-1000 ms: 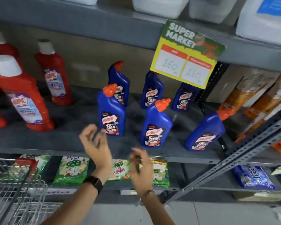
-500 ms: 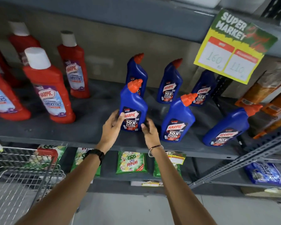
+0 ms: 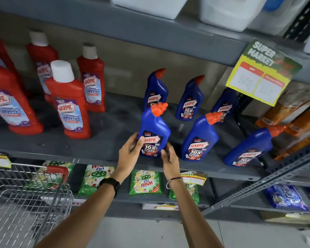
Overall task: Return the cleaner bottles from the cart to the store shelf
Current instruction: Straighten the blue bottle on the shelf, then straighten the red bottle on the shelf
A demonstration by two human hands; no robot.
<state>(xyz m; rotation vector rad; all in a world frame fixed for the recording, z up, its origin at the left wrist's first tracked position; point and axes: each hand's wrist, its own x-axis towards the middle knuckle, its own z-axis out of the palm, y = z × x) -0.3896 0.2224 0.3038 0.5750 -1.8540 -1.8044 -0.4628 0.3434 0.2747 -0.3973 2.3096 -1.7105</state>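
Note:
A blue Harpic bottle (image 3: 154,129) with an orange cap stands on the grey shelf (image 3: 104,145), near its front edge. My left hand (image 3: 130,154) grips its lower left side and my right hand (image 3: 169,157) grips its lower right side. Several more blue Harpic bottles stand on the same shelf: one (image 3: 200,138) just to the right, one leaning (image 3: 252,145) at the far right, others (image 3: 156,88) behind. The wire cart (image 3: 25,199) is at the lower left; I see no bottles in its visible part.
Several red Harpic bathroom cleaner bottles (image 3: 69,101) fill the shelf's left half. A yellow and green price sign (image 3: 263,72) hangs from the upper shelf at right. Green detergent packets (image 3: 145,182) lie on the lower shelf. A slanted metal brace (image 3: 268,178) crosses at right.
A second ago both hands hung open below the shelf edge. They have since reached up and closed on the front blue bottle. The camera has moved closer and left.

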